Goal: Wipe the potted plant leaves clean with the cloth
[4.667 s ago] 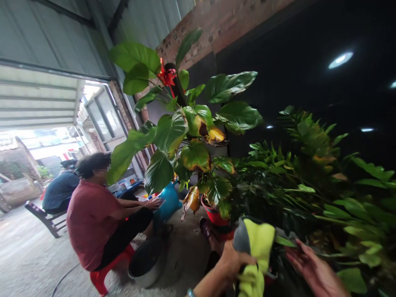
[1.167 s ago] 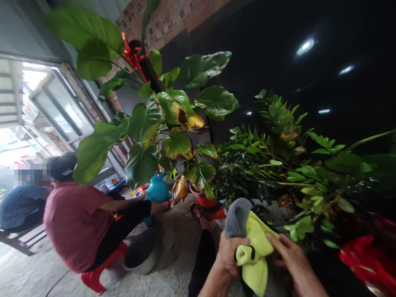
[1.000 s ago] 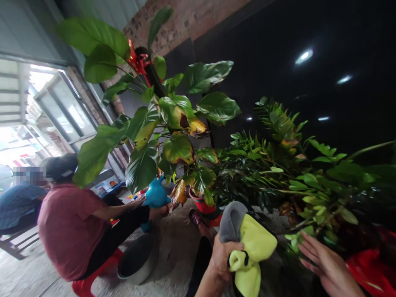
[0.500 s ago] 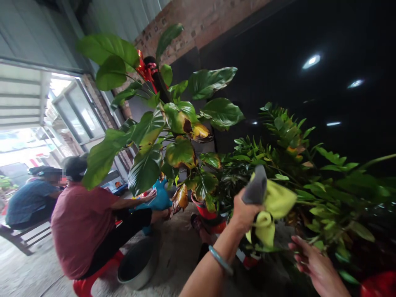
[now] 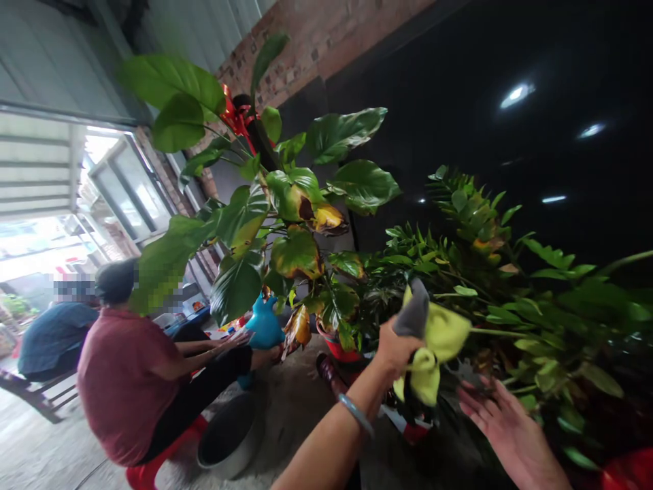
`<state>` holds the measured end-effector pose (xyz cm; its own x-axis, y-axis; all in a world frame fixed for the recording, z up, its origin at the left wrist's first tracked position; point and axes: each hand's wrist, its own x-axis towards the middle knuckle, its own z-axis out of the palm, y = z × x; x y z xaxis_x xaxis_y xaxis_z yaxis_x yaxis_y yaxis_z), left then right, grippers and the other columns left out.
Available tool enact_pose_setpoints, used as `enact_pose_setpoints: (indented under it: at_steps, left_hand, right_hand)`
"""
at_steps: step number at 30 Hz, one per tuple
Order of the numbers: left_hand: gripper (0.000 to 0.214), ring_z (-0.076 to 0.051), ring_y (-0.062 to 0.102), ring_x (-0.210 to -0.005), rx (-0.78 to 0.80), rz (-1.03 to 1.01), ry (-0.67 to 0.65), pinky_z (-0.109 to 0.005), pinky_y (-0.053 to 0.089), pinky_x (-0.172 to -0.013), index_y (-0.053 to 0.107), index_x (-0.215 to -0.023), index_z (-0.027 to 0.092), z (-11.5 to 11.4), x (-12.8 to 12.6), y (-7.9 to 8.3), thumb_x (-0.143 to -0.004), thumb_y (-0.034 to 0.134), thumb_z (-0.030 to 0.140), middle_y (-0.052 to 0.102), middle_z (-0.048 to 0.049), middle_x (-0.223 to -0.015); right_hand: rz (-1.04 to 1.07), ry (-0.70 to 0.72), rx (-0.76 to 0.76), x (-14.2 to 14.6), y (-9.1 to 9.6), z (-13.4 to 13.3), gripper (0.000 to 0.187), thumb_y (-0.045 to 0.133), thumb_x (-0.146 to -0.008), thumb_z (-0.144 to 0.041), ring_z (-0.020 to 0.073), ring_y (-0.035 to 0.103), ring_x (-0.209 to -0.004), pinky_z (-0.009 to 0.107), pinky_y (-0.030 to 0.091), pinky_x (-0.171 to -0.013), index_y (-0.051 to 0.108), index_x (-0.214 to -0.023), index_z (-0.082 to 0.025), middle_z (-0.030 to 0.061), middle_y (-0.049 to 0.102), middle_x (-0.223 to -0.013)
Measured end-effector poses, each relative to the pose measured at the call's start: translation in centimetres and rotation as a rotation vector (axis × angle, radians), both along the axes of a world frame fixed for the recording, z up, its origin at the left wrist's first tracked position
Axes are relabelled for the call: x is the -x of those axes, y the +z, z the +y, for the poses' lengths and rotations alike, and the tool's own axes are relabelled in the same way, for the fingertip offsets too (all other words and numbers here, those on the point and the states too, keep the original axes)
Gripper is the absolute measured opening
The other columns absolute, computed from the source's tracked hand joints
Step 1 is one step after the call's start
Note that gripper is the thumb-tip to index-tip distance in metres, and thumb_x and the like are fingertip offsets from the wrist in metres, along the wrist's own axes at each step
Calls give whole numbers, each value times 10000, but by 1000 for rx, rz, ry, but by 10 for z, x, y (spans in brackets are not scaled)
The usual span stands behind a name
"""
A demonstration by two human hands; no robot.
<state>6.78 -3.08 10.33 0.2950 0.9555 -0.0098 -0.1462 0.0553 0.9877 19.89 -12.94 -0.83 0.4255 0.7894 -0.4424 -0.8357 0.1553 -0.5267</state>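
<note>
A yellow and grey cloth [image 5: 447, 333] is bunched in my left hand [image 5: 396, 348], whose fingers are closed round its grey part. A pale bangle [image 5: 357, 415] circles that wrist. My right hand [image 5: 503, 422] is lower and to the right, fingers apart and palm turned partly up. I see nothing held in it. Behind both hands spreads a leafy green plant [image 5: 548, 316] with many narrow leaves, and its stems pass close to the cloth. To the left stands a tall potted plant [image 5: 296, 252] with broad leaves, some of them yellow and brown at the edges.
A person in a red shirt [image 5: 125, 384] sits on a red stool [image 5: 166, 452] at left, and another in blue [image 5: 56, 340] sits farther back. Beside the stool is a dark bucket [image 5: 229, 435]. A glossy dark wall panel [image 5: 459, 102] rises behind the plants.
My left hand and the cloth have shifted slightly left. My right hand has also moved left, its fingers spreading and the palm turning up. The person in red has shifted their arms.
</note>
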Motion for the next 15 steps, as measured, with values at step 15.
enact_pose_setpoints:
  at_steps: [15]
  left_hand:
    - [399,-273,652,-842,69,31,-39,-374,514,-812,745,-759,126,-14,30,-22,-372,763,30,702,-14,-736]
  right_hand:
    - [-2,17,21,2,1,3,191,668,-727,-394,240,715,-706,364,584,-625,622,-838,-246,44,734,-757]
